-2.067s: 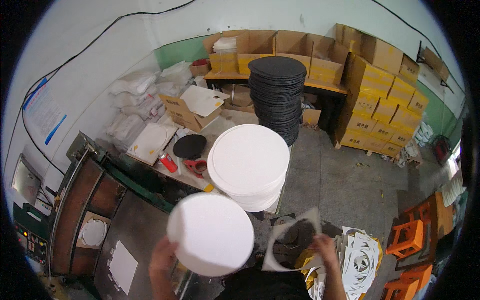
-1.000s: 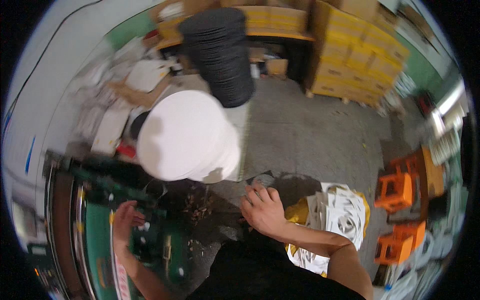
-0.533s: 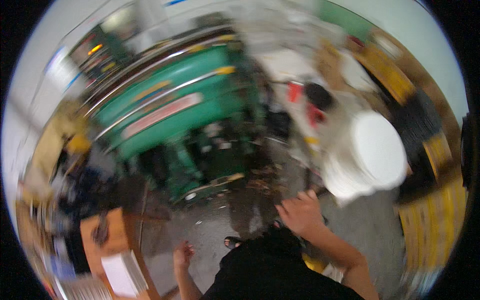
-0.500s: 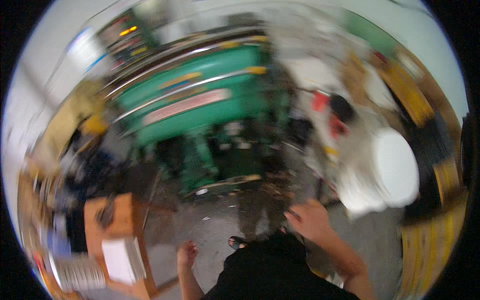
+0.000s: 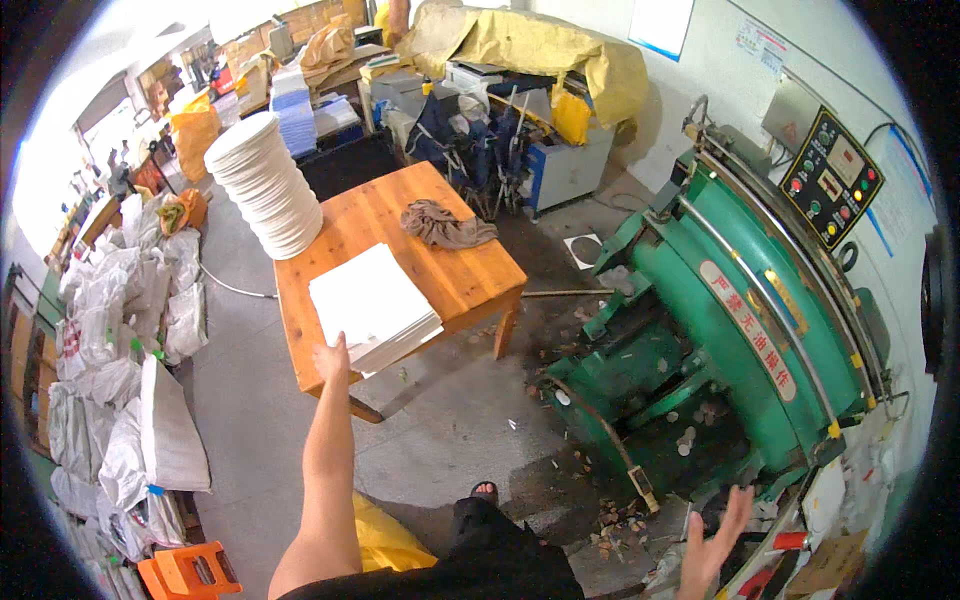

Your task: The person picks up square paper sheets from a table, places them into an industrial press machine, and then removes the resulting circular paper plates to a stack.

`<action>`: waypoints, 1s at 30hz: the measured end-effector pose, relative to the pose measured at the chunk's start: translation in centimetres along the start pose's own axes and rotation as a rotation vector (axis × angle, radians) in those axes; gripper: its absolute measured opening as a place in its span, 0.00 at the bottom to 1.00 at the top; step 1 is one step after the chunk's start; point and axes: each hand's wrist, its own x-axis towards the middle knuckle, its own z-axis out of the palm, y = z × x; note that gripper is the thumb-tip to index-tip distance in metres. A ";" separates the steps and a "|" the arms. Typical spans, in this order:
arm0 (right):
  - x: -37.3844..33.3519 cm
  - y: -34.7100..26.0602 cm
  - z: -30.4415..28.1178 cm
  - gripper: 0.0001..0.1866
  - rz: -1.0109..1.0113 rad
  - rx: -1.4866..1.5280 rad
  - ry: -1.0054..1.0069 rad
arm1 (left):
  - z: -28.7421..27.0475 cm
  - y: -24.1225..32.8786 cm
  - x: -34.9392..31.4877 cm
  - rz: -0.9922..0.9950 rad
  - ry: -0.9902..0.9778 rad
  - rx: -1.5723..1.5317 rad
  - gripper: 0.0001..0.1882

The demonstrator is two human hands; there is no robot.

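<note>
While the left hand (image 5: 332, 360) touches the white sheet stack (image 5: 372, 303) on the wooden table (image 5: 470, 277), I cannot tell whether it pinches any sheet. A light, level hold should keep the edges aligned; the right hand (image 5: 714, 545) is spread, empty, near the green machine (image 5: 682, 272).

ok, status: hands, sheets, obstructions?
Left hand at white sheet stack, near corner. Right hand open, empty. Stack on wooden table; brown cloth beyond, not on it.
</note>
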 end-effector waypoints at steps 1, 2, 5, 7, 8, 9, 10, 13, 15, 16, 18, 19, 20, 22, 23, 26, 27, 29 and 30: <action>0.3 -1.4 0.9 0.34 0.168 0.322 -0.122 | 0.7 0.0 1.1 -0.107 -0.222 -0.012 0.27; 0.0 -2.1 1.4 0.32 0.366 0.634 -0.220 | 2.1 0.3 0.2 -0.122 -0.266 -0.244 0.29; 1.1 -3.0 3.9 0.21 0.239 0.640 -0.522 | 0.7 -8.6 7.3 -0.358 -0.245 -0.569 0.18; 0.4 -4.1 4.7 0.16 0.116 0.389 -0.567 | 2.1 -8.0 4.6 -0.520 -0.285 -0.839 0.10; -0.6 -3.7 4.9 0.16 0.171 0.404 -0.559 | 1.8 -6.4 2.5 -0.531 -0.361 -0.919 0.07; -1.8 -3.0 5.4 0.16 0.221 0.425 -0.562 | 0.6 -5.7 -0.1 -0.534 -0.441 -0.956 0.07; -2.8 -2.4 5.6 0.16 0.271 0.456 -0.554 | -1.2 -4.7 -2.6 -0.529 -0.519 -0.994 0.07; -3.0 -0.1 4.7 0.17 0.400 0.483 -0.521 | -6.5 -8.6 -6.8 -0.659 -0.886 -1.296 0.22; -3.2 2.2 4.0 0.16 0.532 0.580 -0.510 | -9.3 -8.5 -8.2 -0.666 -0.882 -1.380 0.25; -2.0 2.9 3.8 0.15 0.533 0.753 -0.467 | -8.3 -12.1 -5.8 -0.515 -0.722 -1.235 0.22; 0.2 5.0 2.8 0.15 0.532 1.005 -0.378 | -9.8 -6.9 -5.2 -0.304 -0.674 -1.165 0.21; 1.4 5.8 2.1 0.18 0.520 0.999 -0.267 | -11.8 -1.5 -6.5 -0.195 -0.701 -1.110 0.22; 3.3 6.7 2.0 0.19 0.517 1.011 -0.142 | -13.3 2.4 -7.9 -0.148 -0.664 -1.064 0.24; 7.5 8.3 1.0 0.20 0.460 0.955 0.066 | -15.8 9.8 -12.8 -0.033 -0.645 -1.188 0.26; 8.9 10.6 2.0 0.20 0.422 0.989 0.173 | -15.6 10.8 -14.0 -0.074 -0.829 -1.239 0.28; 15.3 16.9 5.5 0.28 0.614 1.265 0.227 | -15.8 14.5 -20.7 -0.166 -1.022 -1.221 0.36; 16.7 19.5 8.1 0.22 0.719 1.296 0.278 | -17.2 17.2 -24.9 -0.201 -1.074 -1.227 0.39; 17.5 31.6 14.7 0.14 0.887 1.049 0.095 | -17.6 20.9 -32.0 -0.163 -1.227 -1.118 0.40; 18.1 33.5 18.8 0.14 1.032 0.804 0.054 | -18.0 22.2 -35.0 -0.174 -1.278 -0.985 0.40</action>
